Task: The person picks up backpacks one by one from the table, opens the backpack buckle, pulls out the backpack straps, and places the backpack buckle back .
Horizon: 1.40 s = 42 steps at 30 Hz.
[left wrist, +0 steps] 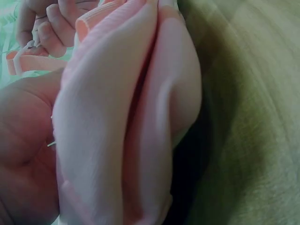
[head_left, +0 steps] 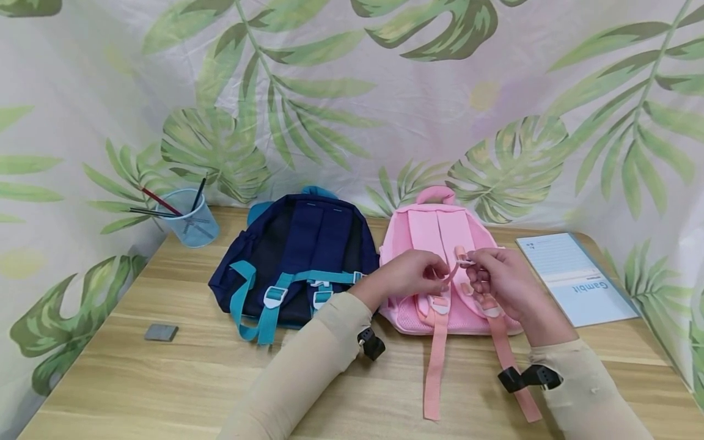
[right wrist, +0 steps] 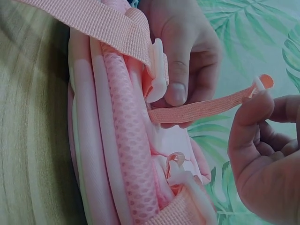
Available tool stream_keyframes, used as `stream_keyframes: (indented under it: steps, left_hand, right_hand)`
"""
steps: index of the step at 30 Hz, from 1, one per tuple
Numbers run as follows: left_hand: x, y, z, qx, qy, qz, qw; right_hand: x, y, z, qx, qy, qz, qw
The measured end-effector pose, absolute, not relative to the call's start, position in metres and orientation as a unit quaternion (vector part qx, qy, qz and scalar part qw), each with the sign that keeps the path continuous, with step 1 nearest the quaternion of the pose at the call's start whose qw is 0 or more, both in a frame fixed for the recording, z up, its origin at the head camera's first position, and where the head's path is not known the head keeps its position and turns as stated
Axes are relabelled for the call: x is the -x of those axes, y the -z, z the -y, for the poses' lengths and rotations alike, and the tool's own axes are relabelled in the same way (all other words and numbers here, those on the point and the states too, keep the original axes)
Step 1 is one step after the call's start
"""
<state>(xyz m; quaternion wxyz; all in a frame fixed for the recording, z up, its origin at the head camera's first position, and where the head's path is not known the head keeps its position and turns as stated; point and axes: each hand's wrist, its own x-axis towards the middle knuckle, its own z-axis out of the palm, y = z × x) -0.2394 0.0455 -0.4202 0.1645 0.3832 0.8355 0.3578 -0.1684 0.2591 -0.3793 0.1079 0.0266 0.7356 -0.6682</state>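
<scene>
A pink backpack (head_left: 396, 244) lies on the table with its shoulder straps facing up. My right hand (head_left: 503, 281) pinches a small white clip (right wrist: 257, 85) at the end of a narrow peach strap (right wrist: 201, 110). That strap is drawn taut between my hands in the right wrist view. My left hand (head_left: 418, 273) pinches the strap's other end, close to the backpack's shoulder strap. White buckles (head_left: 439, 300) and two long peach webbing tails (head_left: 434, 373) hang toward the front. The left wrist view is mostly filled by the bag's pink side (left wrist: 103, 112).
A navy backpack (head_left: 264, 238) with teal straps lies left of the pink one. Farther left stand a blue mesh pen cup (head_left: 206, 229) and a small grey block (head_left: 161, 332). A notepad (head_left: 583, 281) lies at the right edge; a leaf-print cloth (head_left: 330, 91) hangs behind.
</scene>
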Motion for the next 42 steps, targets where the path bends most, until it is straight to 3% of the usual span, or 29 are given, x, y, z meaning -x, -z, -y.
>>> stream_keyframes:
  steps: [7,24,42]
  left_hand:
    - [0.235,0.420,-0.050,-0.387,-0.319,-0.853,0.147]
    - [0.236,0.424,-0.048,-0.385,-0.332,-0.850,0.138]
    - [0.233,0.432,-0.050,-0.381,-0.306,-0.863,0.125]
  right_hand:
    - [0.167,0.381,-0.258,-0.032,0.677,-0.729,0.094]
    - [0.165,0.386,-0.261,-0.004,0.722,-0.681,0.122]
    - [0.158,0.374,-0.263,-0.009,0.761,-0.648,0.031]
